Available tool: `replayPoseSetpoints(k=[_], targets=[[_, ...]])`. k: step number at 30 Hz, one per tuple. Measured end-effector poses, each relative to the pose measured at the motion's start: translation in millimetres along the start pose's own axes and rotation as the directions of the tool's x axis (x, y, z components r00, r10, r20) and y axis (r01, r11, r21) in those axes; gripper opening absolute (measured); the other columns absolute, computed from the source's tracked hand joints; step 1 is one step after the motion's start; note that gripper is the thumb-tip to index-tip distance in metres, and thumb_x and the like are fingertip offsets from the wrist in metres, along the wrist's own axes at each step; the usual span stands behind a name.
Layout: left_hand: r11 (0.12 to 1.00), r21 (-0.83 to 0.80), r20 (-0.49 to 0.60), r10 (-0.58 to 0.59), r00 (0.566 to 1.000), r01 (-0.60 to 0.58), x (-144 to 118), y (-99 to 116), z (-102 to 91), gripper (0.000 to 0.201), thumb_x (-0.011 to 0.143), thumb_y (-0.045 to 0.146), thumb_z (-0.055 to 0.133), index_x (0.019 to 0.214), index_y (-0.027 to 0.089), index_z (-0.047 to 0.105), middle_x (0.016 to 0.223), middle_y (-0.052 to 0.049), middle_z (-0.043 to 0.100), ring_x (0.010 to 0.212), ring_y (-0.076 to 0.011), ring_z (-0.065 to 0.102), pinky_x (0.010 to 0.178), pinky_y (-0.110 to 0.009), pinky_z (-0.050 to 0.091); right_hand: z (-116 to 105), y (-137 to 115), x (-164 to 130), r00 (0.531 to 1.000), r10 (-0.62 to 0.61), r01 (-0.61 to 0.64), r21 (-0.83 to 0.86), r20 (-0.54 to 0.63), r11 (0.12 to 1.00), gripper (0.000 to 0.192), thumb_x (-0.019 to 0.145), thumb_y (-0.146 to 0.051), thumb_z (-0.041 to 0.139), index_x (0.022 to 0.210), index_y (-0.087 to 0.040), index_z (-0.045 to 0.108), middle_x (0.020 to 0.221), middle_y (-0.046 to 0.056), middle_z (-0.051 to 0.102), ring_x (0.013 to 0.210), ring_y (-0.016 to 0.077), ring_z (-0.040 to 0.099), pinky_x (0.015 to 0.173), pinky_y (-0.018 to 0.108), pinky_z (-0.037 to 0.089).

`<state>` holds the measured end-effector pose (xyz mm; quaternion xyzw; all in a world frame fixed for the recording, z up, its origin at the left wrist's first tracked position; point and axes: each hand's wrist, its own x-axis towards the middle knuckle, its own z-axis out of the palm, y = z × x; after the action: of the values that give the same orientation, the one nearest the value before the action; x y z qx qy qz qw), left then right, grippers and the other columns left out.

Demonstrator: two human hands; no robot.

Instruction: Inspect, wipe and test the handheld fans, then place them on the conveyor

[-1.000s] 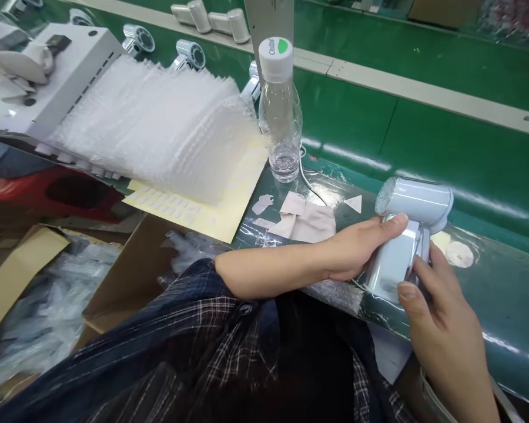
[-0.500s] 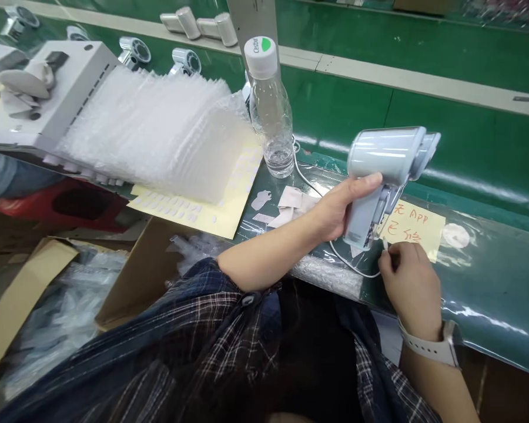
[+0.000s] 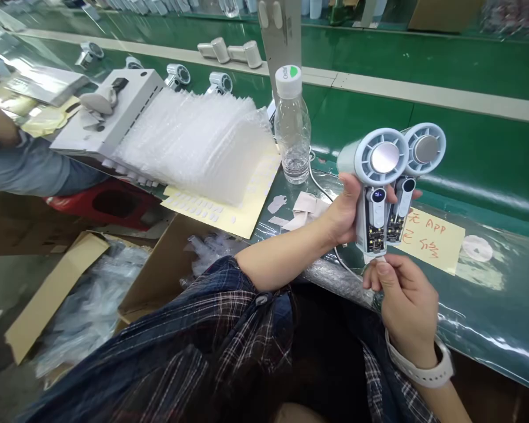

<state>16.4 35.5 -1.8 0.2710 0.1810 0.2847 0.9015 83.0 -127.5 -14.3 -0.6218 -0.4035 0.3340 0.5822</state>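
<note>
Left hand point(image 3: 341, 214) gripping fans point(image 3: 381, 188), right hand point(image 3: 401, 291) below

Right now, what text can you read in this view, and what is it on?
"APP": handwritten in red on the yellow note; the red characters beside and below it are unclear.
Bottle cap: dark lettering, too blurred to read.
Fan in the left hand: lit display, too small to read.

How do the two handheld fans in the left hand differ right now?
The near fan shows a lit display on its handle; the far fan shows none. The right hand pinches a plug at the near fan's base, not the far fan's. Both stand upright, pale blue, open-handled, in the left hand.
</note>
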Motion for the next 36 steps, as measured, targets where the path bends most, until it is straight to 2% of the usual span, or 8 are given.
replayPoseSetpoints(k=[4, 11, 14, 19, 22, 25, 32, 36], targets=[[0.999, -0.009, -0.013, 0.036, 0.999, -0.036, -0.5, 1.4, 2.7, 0.105, 0.079, 0.117, 0.027, 0.086, 0.019, 0.063, 0.123, -0.016, 0.079, 0.134, -0.0312, 0.074, 0.099, -0.04, 0.068, 8.1, -8.5, -1.9, 0.994, 0.03, -0.039, 0.086, 0.105, 0.995, 0.037, 0.111, -0.048, 0.072, 0.086, -0.021, 0.067, 0.054, -0.008, 0.049, 0.046, 0.0115, 0.057, 0.048, 0.023, 0.047], [0.976, 0.107, 0.059, 0.184, 0.981, -0.19, -1.6, -7.4, -2.3, 0.099, 0.077, 0.117, 0.04, 0.073, 0.019, 0.056, 0.126, -0.018, 0.077, 0.146, -0.0363, 0.065, 0.11, -0.045, 0.064, 21.9, -12.6, -6.2, 0.998, 0.053, -0.061, 0.235, 0.04, 0.97, 0.035, 0.114, -0.043, 0.068, 0.086, -0.023, 0.063, 0.054, -0.01, 0.044, 0.044, 0.0107, 0.052, 0.049, 0.024, 0.044], [0.971, 0.049, 0.12, 0.226, 0.967, -0.233, -2.1, -5.4, -2.8, 0.094, 0.081, 0.112, 0.047, 0.072, 0.02, 0.055, 0.126, -0.02, 0.077, 0.144, -0.0377, 0.067, 0.108, -0.046, 0.065, 13.3, -8.2, -4.8, 0.999, -0.001, -0.002, 0.076, 0.041, 0.997, 0.033, 0.114, -0.046, 0.066, 0.09, -0.024, 0.066, 0.064, -0.004, 0.059, 0.058, 0.0151, 0.062, 0.061, 0.029, 0.051], [0.988, -0.081, -0.022, 0.128, 0.992, -0.129, -6.4, 7.3, 5.7, 0.097, 0.083, 0.115, 0.03, 0.071, 0.02, 0.046, 0.135, -0.014, 0.076, 0.136, -0.0304, 0.073, 0.101, -0.041, 0.068, -6.6, -3.7, -0.7, 0.986, -0.167, 0.166, -0.195, 0.008, 0.967, 0.036, 0.112, -0.049, 0.067, 0.086, -0.024, 0.072, 0.109, 0.008, 0.077, 0.105, 0.0257, 0.075, 0.091, 0.04, 0.059], [0.988, -0.078, 0.027, 0.136, 0.99, -0.133, -10.1, 8.8, 8.0, 0.097, 0.082, 0.115, 0.03, 0.07, 0.02, 0.044, 0.14, -0.015, 0.074, 0.135, -0.0304, 0.074, 0.098, -0.04, 0.069, -3.5, -4.0, -0.6, 0.99, -0.102, 0.087, -0.143, -0.102, 0.986, 0.031, 0.111, -0.046, 0.07, 0.091, -0.024, 0.074, 0.084, 0.003, 0.073, 0.08, 0.0195, 0.073, 0.075, 0.033, 0.057], [0.986, -0.005, 0.047, 0.167, 0.985, -0.167, -12.6, 6.3, 6.6, 0.098, 0.078, 0.117, 0.033, 0.072, 0.02, 0.045, 0.139, -0.014, 0.074, 0.137, -0.0319, 0.073, 0.1, -0.041, 0.069, 4.4, -5.3, -1.1, 0.997, -0.003, 0.007, 0.048, -0.076, 0.999, 0.029, 0.112, -0.042, 0.071, 0.09, -0.023, 0.071, 0.065, -0.003, 0.063, 0.062, 0.0152, 0.065, 0.064, 0.029, 0.055], [0.97, 0.168, 0.045, 0.173, 0.984, -0.178, -12.4, -0.8, 2.8, 0.107, 0.06, 0.126, 0.027, 0.072, 0.022, 0.05, 0.115, -0.015, 0.078, 0.144, -0.0364, 0.068, 0.106, -0.046, 0.069, 15.2, -7.2, -3.6, 0.993, 0.078, -0.049, 0.293, -0.088, 0.955, 0.031, 0.11, -0.043, 0.076, 0.088, -0.021, 0.068, 0.056, -0.007, 0.054, 0.048, 0.0123, 0.058, 0.052, 0.026, 0.049], [0.961, 0.145, 0.058, 0.23, 0.972, -0.236, -13.1, -3.2, 2.2, 0.106, 0.055, 0.126, 0.039, 0.069, 0.021, 0.046, 0.122, -0.014, 0.079, 0.128, -0.0322, 0.077, 0.097, -0.04, 0.071, 9.3, -8.2, -4.7, 0.998, 0.053, -0.044, 0.229, -0.033, 0.972, 0.04, 0.111, -0.043, 0.073, 0.08, -0.021, 0.065, 0.057, -0.005, 0.056, 0.05, 0.0121, 0.062, 0.053, 0.025, 0.051]])
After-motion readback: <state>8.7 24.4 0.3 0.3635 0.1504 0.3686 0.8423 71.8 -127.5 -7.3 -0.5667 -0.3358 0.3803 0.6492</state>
